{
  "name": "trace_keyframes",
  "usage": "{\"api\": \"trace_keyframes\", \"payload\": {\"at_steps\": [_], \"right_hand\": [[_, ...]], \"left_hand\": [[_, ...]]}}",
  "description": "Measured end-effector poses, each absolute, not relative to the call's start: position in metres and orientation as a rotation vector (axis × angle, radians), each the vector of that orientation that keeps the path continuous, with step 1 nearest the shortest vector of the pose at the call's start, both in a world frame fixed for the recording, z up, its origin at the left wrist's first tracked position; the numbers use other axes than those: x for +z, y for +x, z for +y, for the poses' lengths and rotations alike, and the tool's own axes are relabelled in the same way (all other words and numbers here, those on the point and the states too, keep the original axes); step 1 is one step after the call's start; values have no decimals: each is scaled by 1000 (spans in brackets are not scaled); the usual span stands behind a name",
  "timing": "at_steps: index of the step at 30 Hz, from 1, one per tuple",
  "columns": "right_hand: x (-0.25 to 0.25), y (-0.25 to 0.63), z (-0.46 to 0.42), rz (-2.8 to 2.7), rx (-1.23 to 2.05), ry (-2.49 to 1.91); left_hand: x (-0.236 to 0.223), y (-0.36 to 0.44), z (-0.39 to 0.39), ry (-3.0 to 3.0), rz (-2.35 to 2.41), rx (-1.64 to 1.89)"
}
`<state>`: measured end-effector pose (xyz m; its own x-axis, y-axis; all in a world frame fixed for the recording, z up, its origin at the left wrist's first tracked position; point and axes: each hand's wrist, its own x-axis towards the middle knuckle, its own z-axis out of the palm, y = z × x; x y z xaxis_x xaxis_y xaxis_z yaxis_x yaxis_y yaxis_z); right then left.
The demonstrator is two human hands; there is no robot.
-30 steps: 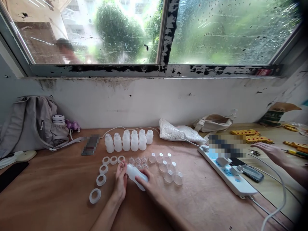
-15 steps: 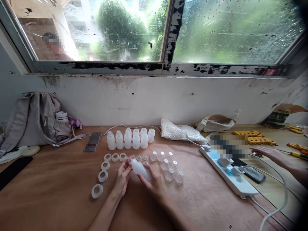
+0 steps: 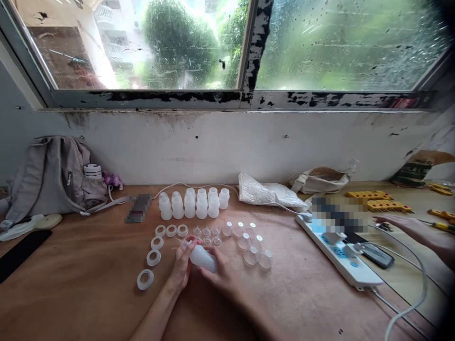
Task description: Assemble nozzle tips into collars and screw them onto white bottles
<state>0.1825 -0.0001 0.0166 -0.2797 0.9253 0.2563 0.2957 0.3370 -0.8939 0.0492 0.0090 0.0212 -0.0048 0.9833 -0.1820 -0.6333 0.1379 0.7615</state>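
A frosted white bottle point(image 3: 204, 258) lies tilted between my hands above the table, its top end toward the left. My left hand point(image 3: 182, 263) is closed around the top end, and its fingers hide what is there. My right hand point(image 3: 224, 271) wraps the body from the right. Just beyond my hands stand several small clear nipples point(image 3: 206, 232). White plastic rings point(image 3: 153, 257) lie in a bent line to the left. Clear domed caps point(image 3: 250, 256) form a group to the right. Several more frosted bottles point(image 3: 201, 210) stand in rows at the back.
A white power strip point(image 3: 341, 253) with plugs and cables lies right. Another person's hand point(image 3: 414, 229) is beyond it, near yellow plastic parts point(image 3: 389, 205). A grey backpack point(image 3: 59, 177) and a black strip point(image 3: 23, 255) are left; a white plastic bag point(image 3: 268, 194) lies by the wall.
My hands have drawn the bottle slightly down and left, and its top is more covered by my left fingers. More of the nipples show. The person outside the window is out of sight.
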Motion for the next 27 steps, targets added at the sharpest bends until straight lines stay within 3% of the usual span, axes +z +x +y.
{"api": "trace_keyframes", "payload": {"at_steps": [5,8,17,27], "right_hand": [[24,178,-2,-1280,1815,-1019],[23,177,-4,-1085,2076,-836],[7,175,-5,-598,2460,-635],[2,172,-7,-646,2530,-630]], "left_hand": [[27,45,7,607,804,1384],[28,41,5,655,748,1341],[38,39,-2,718,797,1263],[37,35,0,698,714,1268]]}}
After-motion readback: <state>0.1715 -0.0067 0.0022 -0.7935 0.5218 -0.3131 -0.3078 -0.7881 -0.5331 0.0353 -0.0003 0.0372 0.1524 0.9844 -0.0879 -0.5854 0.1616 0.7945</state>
